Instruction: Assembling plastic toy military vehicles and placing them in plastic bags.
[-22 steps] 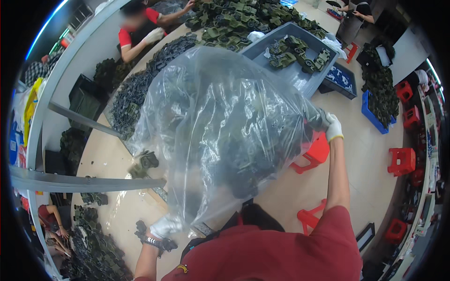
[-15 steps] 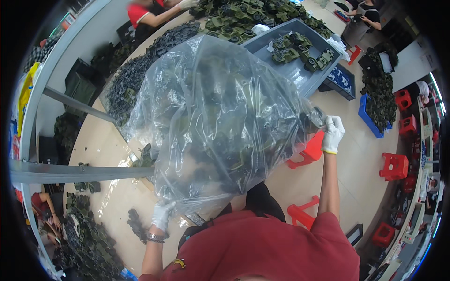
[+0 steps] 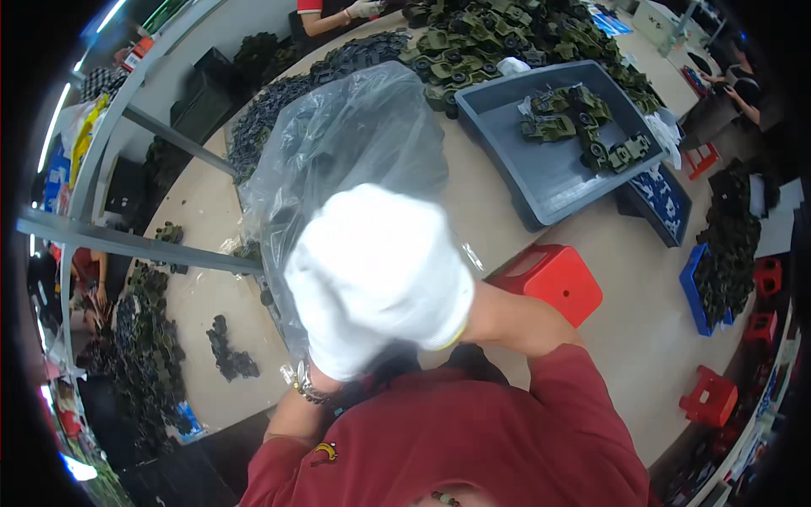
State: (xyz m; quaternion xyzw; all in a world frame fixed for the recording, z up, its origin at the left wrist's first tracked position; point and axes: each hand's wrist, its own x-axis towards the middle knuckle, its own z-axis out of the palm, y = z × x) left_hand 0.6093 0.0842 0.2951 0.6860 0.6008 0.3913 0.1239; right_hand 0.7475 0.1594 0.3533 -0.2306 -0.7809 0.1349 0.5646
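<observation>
A pale beige tabletop (image 3: 198, 291) spreads beneath the work, its far side covered by a heap of olive-green, vehicle-shaped plastic pieces (image 3: 481, 42). Left of that heap runs a bank of small dark-grey plastic parts (image 3: 351, 57).

Next in size is the large, clear, crinkled plastic bag (image 3: 355, 127). It lies mainly beyond the hands and to their left; its lower part runs down along their left side and partly behind them.

To the bag's right, well apart from it, sits a grey rectangular plastic tray (image 3: 553, 190) with a few olive-green vehicle pieces (image 3: 583, 122) inside. Nearer the person, just beside the right forearm, is a red plastic stool (image 3: 566, 283).

The right hand (image 3: 393, 262), in a white glove with a yellow hem, is brought in front of the body against the left hand (image 3: 334, 342), also white-gloved. The two overlap in one bright, blurred shape. Their fingers cannot be made out, so whether either is clamped on the bag cannot be told.

Smallest are a dark cluster of parts (image 3: 230, 351) left of the hands and a beaded bracelet (image 3: 311, 387) on the left wrist.
</observation>
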